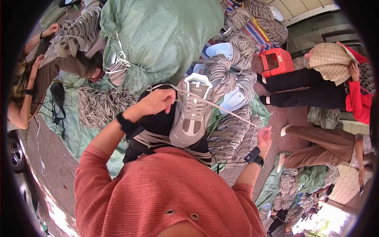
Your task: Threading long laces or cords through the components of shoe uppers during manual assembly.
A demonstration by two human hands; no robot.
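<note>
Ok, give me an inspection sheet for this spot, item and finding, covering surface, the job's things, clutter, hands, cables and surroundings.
Surface: green tarp over brick paving; the grey shoe rests on the person's lap.
Job's things: grey shoe, toe toward the person; beige lace runs taut from its eyelets out to the right.
Clutter: bundles of grey shoes, big green sack, red stool.
Hands: left hand pinches the lace beside the shoe's collar; right hand pulls the lace end.
Cables: dark cords lie on the tarp at left.
Surroundings: other people sit nearby, left and right.
</note>
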